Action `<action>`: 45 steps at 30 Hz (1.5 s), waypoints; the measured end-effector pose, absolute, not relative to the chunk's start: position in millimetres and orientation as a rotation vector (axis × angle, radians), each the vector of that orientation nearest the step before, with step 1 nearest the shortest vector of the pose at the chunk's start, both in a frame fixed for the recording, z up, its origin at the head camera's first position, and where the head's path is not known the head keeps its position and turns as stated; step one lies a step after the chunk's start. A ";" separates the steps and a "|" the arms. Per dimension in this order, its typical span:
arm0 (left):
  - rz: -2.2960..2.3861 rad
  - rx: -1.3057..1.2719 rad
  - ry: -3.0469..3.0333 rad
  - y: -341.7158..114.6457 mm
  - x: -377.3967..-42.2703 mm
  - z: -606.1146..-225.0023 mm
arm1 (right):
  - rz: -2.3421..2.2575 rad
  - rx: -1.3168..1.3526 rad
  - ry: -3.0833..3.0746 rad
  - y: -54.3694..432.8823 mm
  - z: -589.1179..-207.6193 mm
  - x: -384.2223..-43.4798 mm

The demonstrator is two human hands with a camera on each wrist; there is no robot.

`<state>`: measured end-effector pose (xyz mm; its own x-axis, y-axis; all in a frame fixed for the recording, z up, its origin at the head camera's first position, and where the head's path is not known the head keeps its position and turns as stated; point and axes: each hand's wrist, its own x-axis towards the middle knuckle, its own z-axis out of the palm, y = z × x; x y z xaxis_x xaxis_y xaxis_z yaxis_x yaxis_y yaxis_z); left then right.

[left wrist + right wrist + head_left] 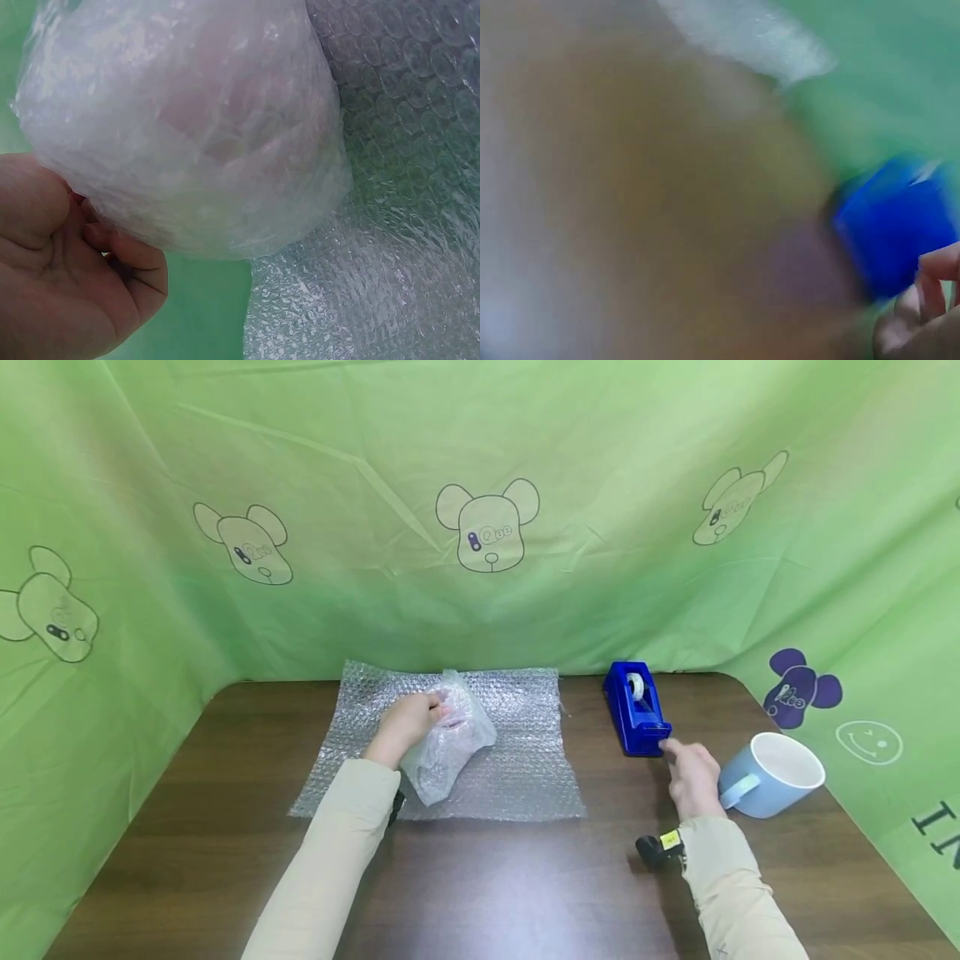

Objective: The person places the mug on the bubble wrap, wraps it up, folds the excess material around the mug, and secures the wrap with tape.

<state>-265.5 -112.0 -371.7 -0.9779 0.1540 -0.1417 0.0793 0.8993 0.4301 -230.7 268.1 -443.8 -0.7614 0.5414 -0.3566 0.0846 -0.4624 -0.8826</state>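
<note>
My left hand (pixel 408 727) pinches the edge of a bundle wrapped in bubble wrap (pixel 457 739). Up close in the left wrist view, the bundle (pixel 217 135) is rounded and cloudy, with a faint pinkish tint inside; what it holds is hidden. Beneath it lies a flat sheet of bubble wrap (pixel 525 777). At the front end of a blue tape dispenser (pixel 633 714), the fingertips of my right hand (pixel 693 777) are right by the corner. The blurred right wrist view shows thumb and finger bent close to the dispenser (pixel 896 229); I cannot tell whether they pinch tape.
A light blue mug (pixel 765 785) with a white inside stands just right of my right hand, its handle toward me. All this is on a brown wooden table (pixel 202 810). A green cloth (pixel 360 552) with printed bear heads hangs behind and along the sides.
</note>
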 end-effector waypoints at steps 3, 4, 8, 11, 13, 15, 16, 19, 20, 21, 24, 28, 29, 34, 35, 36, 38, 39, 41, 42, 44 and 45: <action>0.647 0.197 2.880 -112.8 -264.7 -373.2 | 2.166 -0.933 -1.558 268.8 -453.7 -226.9; 0.648 0.201 2.877 -113.1 -264.3 -373.7 | 2.172 -0.919 -1.557 269.5 -456.2 -225.8; 0.662 0.174 2.877 -115.6 -262.8 -374.3 | 2.267 -0.849 -1.545 273.1 -458.3 -224.7; 0.661 0.172 2.883 -116.4 -263.5 -373.7 | 2.376 -0.859 -1.494 277.7 -453.9 -225.6; 0.666 0.179 2.882 -115.9 -264.6 -373.0 | 2.420 -0.876 -1.474 281.0 -450.8 -225.6; 0.671 0.178 2.879 -115.0 -265.6 -371.9 | 2.463 -0.869 -1.467 283.9 -447.9 -224.9; 0.671 0.174 2.880 -114.8 -265.4 -371.4 | 2.476 -0.859 -1.483 284.9 -446.6 -223.6; 0.663 0.160 2.880 -114.1 -264.5 -370.2 | 2.490 -0.836 -1.485 284.4 -442.1 -220.7; 0.654 0.162 2.884 -113.9 -264.2 -369.7 | 2.482 -0.825 -1.492 283.3 -440.7 -219.5; 0.651 0.161 2.885 -113.8 -264.0 -369.2 | 2.475 -0.825 -1.479 281.5 -438.8 -219.0; 0.651 0.154 2.886 -113.1 -263.9 -367.7 | 2.411 -0.822 -1.469 273.4 -432.6 -219.0; 0.652 0.140 2.883 -112.1 -264.2 -367.4 | 2.271 -0.797 -1.546 258.8 -423.3 -220.7; 0.649 0.139 2.883 -111.9 -264.2 -367.6 | 2.236 -0.785 -1.567 254.8 -421.0 -220.9; 0.640 0.145 2.881 -110.8 -265.0 -369.5 | 2.140 -0.703 -1.641 236.4 -409.1 -219.1; 0.647 0.145 2.879 -110.6 -265.3 -369.7 | 2.126 -0.689 -1.654 232.4 -407.0 -219.0; 0.651 0.145 2.877 -110.5 -265.4 -369.9 | 2.117 -0.675 -1.674 228.5 -404.8 -218.7; 0.659 0.148 2.876 -110.6 -265.5 -369.8 | 2.099 -0.645 -1.731 219.8 -400.6 -218.8; 0.665 0.150 2.876 -110.8 -265.5 -369.7 | 2.092 -0.626 -1.765 215.2 -398.8 -219.2; 0.682 0.155 2.874 -111.6 -265.5 -369.5 | 2.070 -0.597 -1.854 205.0 -395.8 -220.2; 0.698 0.156 2.870 -112.2 -265.7 -369.4 | 2.062 -0.571 -1.906 199.5 -394.5 -220.6; 0.739 0.154 2.859 -113.5 -266.3 -369.6 | 2.053 -0.516 -1.998 187.6 -392.7 -222.0; 0.758 0.149 2.853 -114.2 -266.6 -369.3 | 2.052 -0.476 -2.041 181.2 -392.0 -222.8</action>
<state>-266.6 -114.2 -369.3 -0.9777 0.1441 -0.1527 0.0492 0.8645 0.5003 -222.8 181.2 -392.0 -0.9263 0.3682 -0.0803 0.0785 -0.0200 -0.9967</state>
